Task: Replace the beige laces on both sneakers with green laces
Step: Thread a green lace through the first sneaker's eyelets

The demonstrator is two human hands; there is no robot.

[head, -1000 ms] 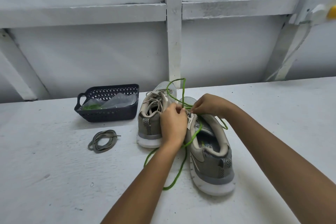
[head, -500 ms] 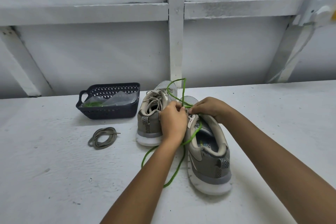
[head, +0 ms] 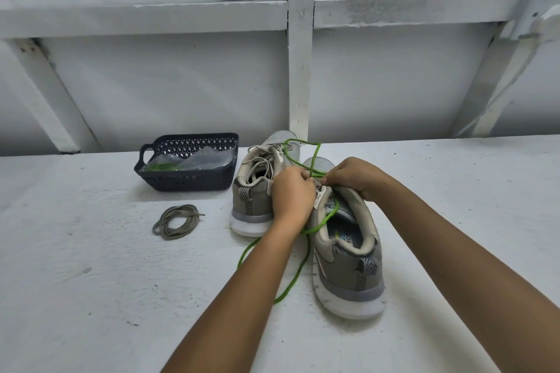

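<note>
Two grey sneakers stand side by side with heels toward me. The left sneaker point(head: 257, 191) carries beige laces. The right sneaker point(head: 348, 266) has a green lace point(head: 295, 275) running through its front; one end trails onto the table, a loop arcs above the toes. My left hand point(head: 292, 194) and my right hand point(head: 354, 174) meet over the right sneaker's eyelets, fingers curled, pinching the green lace. The eyelets are hidden under my hands. A coiled beige lace point(head: 177, 221) lies loose to the left.
A dark perforated basket point(head: 188, 182) stands behind the coiled lace, holding a clear bag with green lace inside. The white table point(head: 91, 281) ends at a white panelled wall with a vertical post point(head: 300, 70) behind the sneakers.
Both hands stay on the right sneaker's eyelets with small finger movements. The view has tilted slightly downward; the green loop above the toes looks about the same.
</note>
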